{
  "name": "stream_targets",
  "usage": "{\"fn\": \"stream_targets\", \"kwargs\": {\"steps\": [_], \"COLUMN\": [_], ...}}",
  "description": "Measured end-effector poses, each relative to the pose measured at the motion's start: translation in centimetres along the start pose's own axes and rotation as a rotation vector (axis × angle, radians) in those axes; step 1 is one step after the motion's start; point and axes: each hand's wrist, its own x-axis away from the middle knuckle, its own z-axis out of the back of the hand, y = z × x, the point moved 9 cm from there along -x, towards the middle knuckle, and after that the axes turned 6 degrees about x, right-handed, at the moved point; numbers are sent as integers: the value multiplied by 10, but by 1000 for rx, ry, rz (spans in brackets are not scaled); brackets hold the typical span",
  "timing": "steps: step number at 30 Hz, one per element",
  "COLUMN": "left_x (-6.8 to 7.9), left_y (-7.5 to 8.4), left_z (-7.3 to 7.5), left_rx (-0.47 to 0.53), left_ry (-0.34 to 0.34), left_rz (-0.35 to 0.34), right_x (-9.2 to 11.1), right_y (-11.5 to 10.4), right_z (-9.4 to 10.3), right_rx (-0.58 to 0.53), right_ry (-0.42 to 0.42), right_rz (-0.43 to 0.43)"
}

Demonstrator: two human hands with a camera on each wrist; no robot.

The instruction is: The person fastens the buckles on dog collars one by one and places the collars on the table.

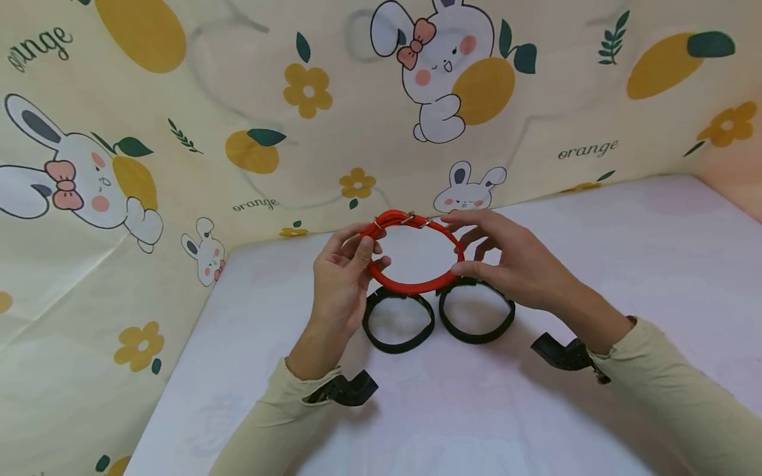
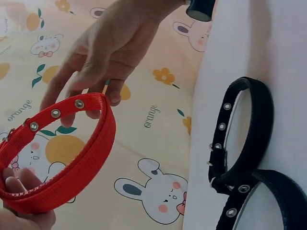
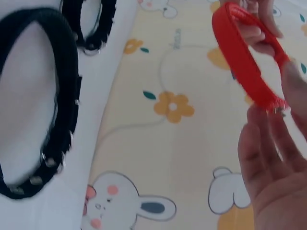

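My left hand grips the left side of a red collar, thumb in front and fingertips inside the loop. The collar is fastened into a ring; a metal buckle shows along its far side, and metal eyelets show in the left wrist view. My right hand is at the collar's right side, fingers spread and fairly straight, thumb tip right at the band. In the right wrist view its fingertips meet the band's lower end. Below the red collar lie two black collars, each closed into a loop.
The black collars lie side by side on a white tabletop. A cream cloth backdrop with rabbits, oranges and flowers rises behind and to the left of the table. Each wrist carries a dark camera mount on the sleeve cuff.
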Motion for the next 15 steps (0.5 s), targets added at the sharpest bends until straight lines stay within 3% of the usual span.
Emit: {"fn": "stream_targets", "kwargs": {"steps": [8, 15], "left_x": [-4, -3], "left_y": [-1, -2], "left_z": [6, 5], "left_rx": [50, 64], "left_ry": [54, 38], "left_rz": [35, 42], "right_x": [2, 3], "right_y": [-4, -12], "right_z": [8, 14], "right_rx": [125, 84], "right_ry": [60, 184], "right_rz": [138, 229]}}
